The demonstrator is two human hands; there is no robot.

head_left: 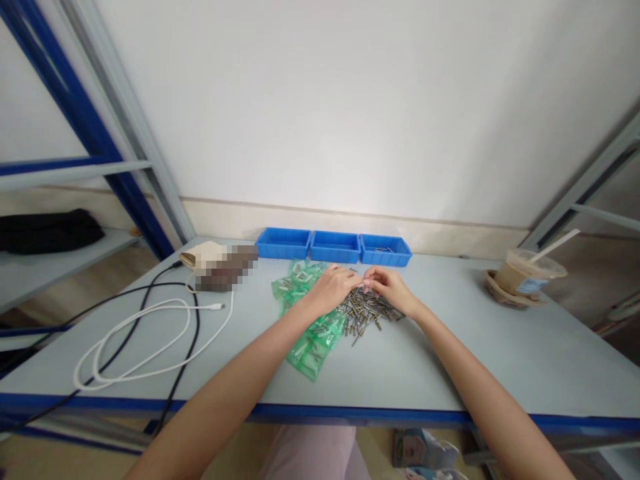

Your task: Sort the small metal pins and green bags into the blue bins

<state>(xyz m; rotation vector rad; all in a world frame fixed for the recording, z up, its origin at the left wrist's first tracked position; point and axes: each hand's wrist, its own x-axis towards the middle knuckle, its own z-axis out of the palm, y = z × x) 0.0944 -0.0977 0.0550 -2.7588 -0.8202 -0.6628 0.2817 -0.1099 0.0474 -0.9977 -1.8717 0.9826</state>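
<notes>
Two hands meeting over loose metal pins on the worktop.
The left hand (336,285) and right hand (389,285) reach in from the near edge of the worktop (400,373), forearms slanting inward, palms down, fingers bent, fingertips nearly touching; whether either grips a pin is too small to tell. The metal pins (367,312) lie mid-worktop beneath and just nearer than the right hand, their long axes pointing many ways. Beside them on the left, partly under the left hand, green packets (311,350) form a patch running lengthwise from far edge towards near edge.
</notes>
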